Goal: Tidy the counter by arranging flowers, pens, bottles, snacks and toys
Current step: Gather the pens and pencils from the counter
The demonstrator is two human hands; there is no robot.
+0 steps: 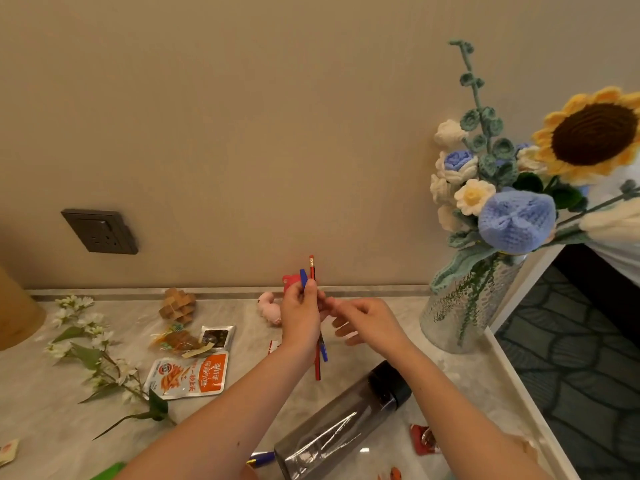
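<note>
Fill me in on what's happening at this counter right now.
A person is partway through tidying. Their left hand grips a bunch of pens and a pencil upright above the counter, while the right hand hovers beside it, fingers relaxed. A dark bottle lies on its side in front. Snack packets, a white flower sprig and a wooden puzzle lie scattered to the left. Crocheted flowers stand in a vase on the right.

Marble counter (363, 386), snack packets (188, 374), flower sprig (93, 355), lying bottle (341, 422), wooden puzzle (177, 304), glass vase (467, 310)
</note>
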